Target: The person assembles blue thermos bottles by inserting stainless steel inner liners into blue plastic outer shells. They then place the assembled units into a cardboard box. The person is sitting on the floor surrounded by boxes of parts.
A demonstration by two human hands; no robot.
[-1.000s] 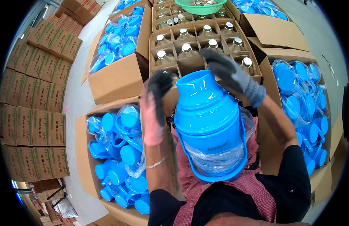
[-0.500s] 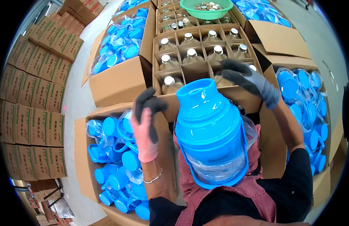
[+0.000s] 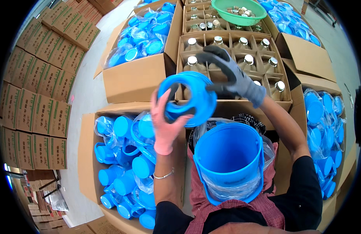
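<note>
We see the checked apron (image 3: 243,206) nearest, below both hands. Just beyond it, below and to the right of the left hand, stands the blue bucket (image 3: 209,169), its round mouth uncovered and clear plastic wrap (image 3: 237,191) around its lower wall.

Above the bucket, our left hand (image 3: 166,130), in a pink and black glove, pinches the blue collar (image 3: 204,101) between thumb and curled fingers at its left and lower rim. The collar is tilted, its hole facing us, apart from the bucket. Our right hand (image 3: 239,78), in a grey and black glove, is spread, fingers well apart from the thumb; a dark fingertip overlaps the collar's right edge, and we cannot tell whether it touches.

Left of the left hand, we have an open carton (image 3: 88,156) of blue cups (image 3: 143,167). Out to the right of the right hand lie more blue pieces (image 3: 315,111), bagged in plastic. Beyond both hands is a divided carton (image 3: 223,108) of white-capped bottles (image 3: 248,60). Farther still, above the right hand, we find a green basin (image 3: 235,18) holding small stoppers (image 3: 243,11).
</note>
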